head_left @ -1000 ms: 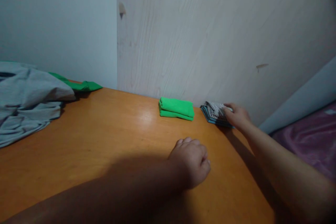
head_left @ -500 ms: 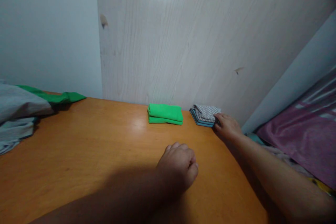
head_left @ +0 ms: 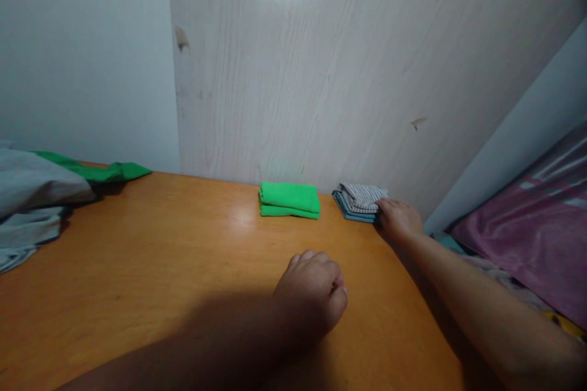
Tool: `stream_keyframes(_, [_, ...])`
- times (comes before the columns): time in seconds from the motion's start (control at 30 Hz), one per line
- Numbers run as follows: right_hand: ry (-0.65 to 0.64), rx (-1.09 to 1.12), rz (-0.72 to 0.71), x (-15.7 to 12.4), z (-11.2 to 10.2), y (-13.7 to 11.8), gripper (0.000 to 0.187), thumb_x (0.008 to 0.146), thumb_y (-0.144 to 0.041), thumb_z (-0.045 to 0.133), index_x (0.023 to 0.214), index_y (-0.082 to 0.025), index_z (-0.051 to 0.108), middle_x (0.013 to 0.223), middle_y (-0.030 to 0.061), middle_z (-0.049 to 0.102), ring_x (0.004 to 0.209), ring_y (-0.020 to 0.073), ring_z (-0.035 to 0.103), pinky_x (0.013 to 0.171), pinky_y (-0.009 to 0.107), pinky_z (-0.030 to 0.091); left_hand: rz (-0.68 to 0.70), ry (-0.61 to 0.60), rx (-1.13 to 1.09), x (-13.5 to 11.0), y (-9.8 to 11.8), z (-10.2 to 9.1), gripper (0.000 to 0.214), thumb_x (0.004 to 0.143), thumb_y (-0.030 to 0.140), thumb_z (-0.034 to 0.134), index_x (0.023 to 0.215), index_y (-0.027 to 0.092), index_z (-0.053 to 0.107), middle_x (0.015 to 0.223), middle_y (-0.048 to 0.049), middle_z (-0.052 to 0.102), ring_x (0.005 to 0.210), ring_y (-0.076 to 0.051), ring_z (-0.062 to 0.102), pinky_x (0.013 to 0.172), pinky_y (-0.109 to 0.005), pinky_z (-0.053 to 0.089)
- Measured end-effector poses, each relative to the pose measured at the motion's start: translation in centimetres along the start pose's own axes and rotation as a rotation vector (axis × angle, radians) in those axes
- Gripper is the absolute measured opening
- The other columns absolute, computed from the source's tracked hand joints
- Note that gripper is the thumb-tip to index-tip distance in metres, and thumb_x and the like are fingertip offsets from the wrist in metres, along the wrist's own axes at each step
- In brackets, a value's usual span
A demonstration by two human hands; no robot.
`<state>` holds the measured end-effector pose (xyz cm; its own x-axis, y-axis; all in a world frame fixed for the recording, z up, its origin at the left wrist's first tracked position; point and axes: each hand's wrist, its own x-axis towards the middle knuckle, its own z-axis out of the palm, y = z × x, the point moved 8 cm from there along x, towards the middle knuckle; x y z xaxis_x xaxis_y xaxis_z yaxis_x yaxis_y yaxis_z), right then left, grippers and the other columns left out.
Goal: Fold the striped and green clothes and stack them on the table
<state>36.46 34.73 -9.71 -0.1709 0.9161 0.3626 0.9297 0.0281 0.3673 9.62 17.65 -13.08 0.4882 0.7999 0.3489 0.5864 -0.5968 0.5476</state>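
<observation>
At the back right of the wooden table, a folded striped cloth point(head_left: 364, 195) lies on folded blue cloth point(head_left: 355, 214). My right hand point(head_left: 401, 220) is at the right end of this stack, its fingers closed on the edge of the striped cloth; the fingertips are partly hidden. To the left of the stack, apart from it, lies a folded bright green cloth point(head_left: 290, 200). My left hand point(head_left: 314, 290) is curled into a fist above the front middle of the table, with nothing visible in it.
Loose grey cloth point(head_left: 36, 180) and darker green cloth point(head_left: 119, 171) lie at the table's left. A pale wood-grain panel point(head_left: 275, 85) rises along the back edge of the table point(head_left: 160, 244). Pink fabric point(head_left: 536, 226) lies beyond it on the right.
</observation>
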Motion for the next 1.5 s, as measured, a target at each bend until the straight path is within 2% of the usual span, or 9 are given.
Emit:
stream_keyframes(0.1, [-0.006,0.038,-0.005,0.0,-0.3,0.1,0.045,0.088,-0.023,0.048,0.13,-0.021,0.064,0.139,0.0101,0.062,0.128,0.0303,0.055,0.109,0.043,0.039,-0.008,-0.004,0.011,0.0,0.0,0.1,0.007,0.086,0.03,0.06,0.085,0.023,0.063,0.092,-0.0017,0.065,0.092,-0.021,0.055,0.079,-0.033,0.04])
stream_keyframes(0.27, [0.004,0.205,0.211,2.3,-1.7,0.8,0.047,0.097,-0.036,0.036,0.133,-0.024,0.064,0.134,0.0097,0.066,0.118,0.0306,0.062,0.096,0.041,0.049,-0.019,-0.016,0.008,0.1,0.0,-0.1,0.007,0.085,0.03,0.06,0.085,0.023,0.063,0.093,-0.0018,0.066,0.092,-0.021,0.055,0.078,-0.033,0.04])
stream_keyframes(0.4, [-0.041,0.297,0.126,6.3,-1.9,-1.6,0.053,0.101,-0.038,0.026,0.142,-0.022,0.057,0.146,0.0087,0.057,0.133,0.0272,0.052,0.108,0.038,0.042,-0.023,-0.009,-0.006,0.1,0.0,-0.2,0.006,0.084,0.028,0.061,0.085,0.023,0.064,0.092,-0.0018,0.066,0.092,-0.021,0.055,0.08,-0.033,0.041])
stream_keyframes(0.57, [-0.186,0.297,0.079,9.3,1.0,-3.6,0.058,0.101,-0.053,0.023,0.148,-0.032,0.049,0.157,0.0027,0.044,0.148,0.0353,0.031,0.117,0.06,0.026,-0.024,0.001,-0.008,0.0,-0.1,-0.1,0.005,0.084,0.027,0.061,0.084,0.023,0.064,0.091,-0.0016,0.066,0.091,-0.02,0.055,0.081,-0.033,0.041])
stream_keyframes(0.77, [-0.279,0.307,0.089,9.1,3.8,-4.3,0.06,0.101,-0.057,0.016,0.152,-0.039,0.041,0.159,0.0028,0.041,0.147,0.0337,0.034,0.116,0.066,0.018,-0.022,0.014,-0.025,0.0,-0.1,-0.2,0.005,0.083,0.027,0.061,0.082,0.023,0.064,0.09,-0.0012,0.066,0.091,-0.02,0.055,0.081,-0.033,0.042])
stream_keyframes(0.97, [-0.258,0.321,0.101,9.4,2.5,-3.0,0.06,0.101,-0.057,0.017,0.148,-0.036,0.048,0.156,0.0058,0.046,0.146,0.0329,0.036,0.115,0.066,0.023,-0.024,0.007,-0.037,0.0,-0.2,-0.2,0.004,0.082,0.025,0.061,0.082,0.023,0.065,0.089,-0.001,0.066,0.09,-0.019,0.055,0.082,-0.032,0.042])
stream_keyframes(1.17, [-0.199,0.293,0.278,7.9,2.6,1.0,0.066,0.1,-0.059,0.016,0.144,-0.027,0.054,0.153,0.0138,0.048,0.143,0.0386,0.037,0.109,0.069,0.03,-0.021,0.007,-0.032,0.0,-0.3,-0.1,0.004,0.082,0.025,0.061,0.081,0.022,0.064,0.089,-0.0016,0.066,0.09,-0.02,0.055,0.082,-0.033,0.042])
stream_keyframes(1.33, [-0.236,0.294,0.275,6.7,4.4,1.1,0.068,0.097,-0.064,0.019,0.148,-0.029,0.048,0.16,0.0107,0.038,0.147,0.0406,0.029,0.11,0.069,0.027,-0.014,0.022,-0.034,0.1,-0.5,0.0,0.004,0.082,0.025,0.061,0.082,0.022,0.064,0.088,-0.0011,0.066,0.09,-0.019,0.055,0.081,-0.033,0.042])
stream_keyframes(1.5, [-0.217,0.272,0.276,7.6,3.2,0.1,0.069,0.099,-0.062,0.016,0.147,-0.027,0.05,0.157,0.0152,0.041,0.147,0.0419,0.025,0.108,0.076,0.02,-0.026,0.012,-0.038,0.1,-0.5,0.1,0.006,0.083,0.025,0.06,0.082,0.022,0.065,0.089,-0.0013,0.066,0.09,-0.019,0.055,0.079,-0.033,0.041])
